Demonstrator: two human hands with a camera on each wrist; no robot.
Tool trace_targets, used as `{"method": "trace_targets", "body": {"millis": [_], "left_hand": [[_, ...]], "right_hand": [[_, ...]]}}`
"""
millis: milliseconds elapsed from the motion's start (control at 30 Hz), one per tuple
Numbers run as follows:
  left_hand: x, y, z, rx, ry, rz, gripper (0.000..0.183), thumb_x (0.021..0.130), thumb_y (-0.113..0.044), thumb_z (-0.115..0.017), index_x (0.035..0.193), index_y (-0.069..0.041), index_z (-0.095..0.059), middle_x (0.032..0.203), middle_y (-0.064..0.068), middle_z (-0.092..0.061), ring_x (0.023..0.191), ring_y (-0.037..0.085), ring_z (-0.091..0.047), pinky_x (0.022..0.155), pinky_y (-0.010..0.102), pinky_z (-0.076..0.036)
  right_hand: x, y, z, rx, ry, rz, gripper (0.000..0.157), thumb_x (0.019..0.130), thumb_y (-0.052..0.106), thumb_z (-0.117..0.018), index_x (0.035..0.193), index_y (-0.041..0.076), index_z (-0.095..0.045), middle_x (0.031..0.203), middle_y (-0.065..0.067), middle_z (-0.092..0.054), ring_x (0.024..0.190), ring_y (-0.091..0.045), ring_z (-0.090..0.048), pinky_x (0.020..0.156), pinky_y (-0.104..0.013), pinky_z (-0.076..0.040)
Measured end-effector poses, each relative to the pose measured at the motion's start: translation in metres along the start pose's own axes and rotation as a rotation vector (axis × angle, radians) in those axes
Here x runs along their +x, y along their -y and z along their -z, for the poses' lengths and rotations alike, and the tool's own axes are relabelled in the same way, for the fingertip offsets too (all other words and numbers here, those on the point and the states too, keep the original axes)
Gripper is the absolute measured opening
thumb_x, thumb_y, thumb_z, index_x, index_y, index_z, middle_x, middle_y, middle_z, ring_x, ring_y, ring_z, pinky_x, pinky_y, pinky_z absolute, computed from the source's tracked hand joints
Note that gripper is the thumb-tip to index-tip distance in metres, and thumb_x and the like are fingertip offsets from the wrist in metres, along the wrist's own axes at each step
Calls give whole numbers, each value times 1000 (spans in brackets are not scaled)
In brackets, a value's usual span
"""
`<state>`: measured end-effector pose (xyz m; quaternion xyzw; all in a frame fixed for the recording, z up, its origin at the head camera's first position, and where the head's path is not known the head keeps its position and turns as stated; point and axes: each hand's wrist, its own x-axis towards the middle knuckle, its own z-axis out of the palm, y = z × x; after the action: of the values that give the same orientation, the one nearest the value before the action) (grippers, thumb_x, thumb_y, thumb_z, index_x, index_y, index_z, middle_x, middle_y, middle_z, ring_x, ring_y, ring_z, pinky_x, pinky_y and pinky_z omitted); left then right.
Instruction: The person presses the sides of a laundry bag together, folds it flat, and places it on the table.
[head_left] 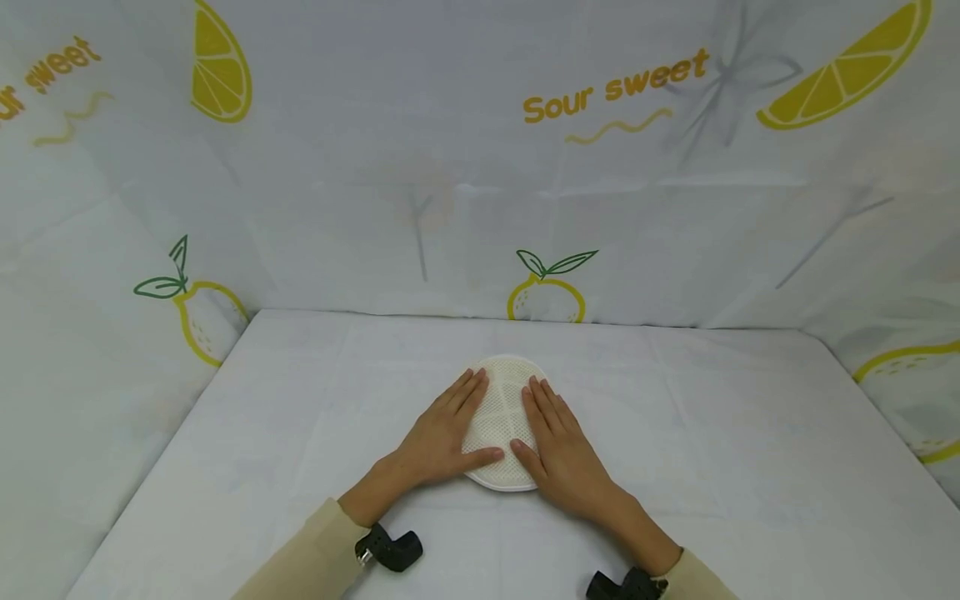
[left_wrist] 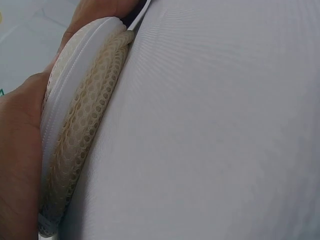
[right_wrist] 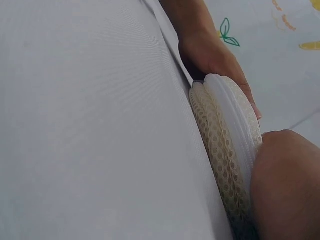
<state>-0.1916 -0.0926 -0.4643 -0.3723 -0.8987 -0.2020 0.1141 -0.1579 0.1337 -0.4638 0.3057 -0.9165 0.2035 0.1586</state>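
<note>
A round, cream-white mesh laundry bag (head_left: 501, 417) lies flat on the white-covered table. In the left wrist view, the side of the bag (left_wrist: 82, 125) shows a white zipper-like band above squashed honeycomb mesh. My left hand (head_left: 444, 429) rests on the bag's left part, fingers straight and thumb pointing inward. Over its right part lies my right hand (head_left: 564, 450), also with straight fingers. The thumbs almost meet near the front of the bag. From the right wrist view, the bag (right_wrist: 225, 140) appears layered and thick, with both palms over its top.
The white cloth (head_left: 300, 417) covers the tabletop around the bag. Behind it hangs a white curtain (head_left: 465, 217) with lemon prints, which also runs along both sides. A black wrist camera (head_left: 390, 550) sits on the left sleeve, another black camera (head_left: 626, 586) on the right.
</note>
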Motion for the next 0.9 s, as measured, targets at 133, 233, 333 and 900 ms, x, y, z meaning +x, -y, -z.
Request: {"method": "trace_targets", "body": {"millis": [133,233,333,900], "left_hand": [[2,1,1,6,11,-1,101,89,-75,-27,148,6,-21,155,18,-20,143,32,-15,113,40,-19],[2,0,2,5,18,5,101,89,-75,-26,148,6,-21,155,18,-20,143,32,-14,113,40,-18],[2,0,4,9,24,13,103,88,-76,-25,148,6,-21,155,18,-19,143,32,-14,113,40,-18],[20,15,55,-124,-12,-97,64,101,-43,-44,149,-3,-30,152,11,-31,140,28,-25,111,44,-24]], "right_hand": [[1,-1,1,10,-8,3,68,102,38,-42,146,-10,-23,154,-24,-16,142,-38,-15,111,-52,-15],[1,-1,0,22,-21,2,68,102,39,-42,146,-9,-25,154,-23,-18,142,-37,-15,111,-52,-16],[1,-2,0,34,-30,-1,68,101,38,-45,146,-8,-26,154,-22,-20,141,-37,-16,112,-50,-15],[9,13,53,-23,79,516,60,101,45,-40,146,4,-37,152,-12,-32,140,-32,-25,113,-39,-19]]}}
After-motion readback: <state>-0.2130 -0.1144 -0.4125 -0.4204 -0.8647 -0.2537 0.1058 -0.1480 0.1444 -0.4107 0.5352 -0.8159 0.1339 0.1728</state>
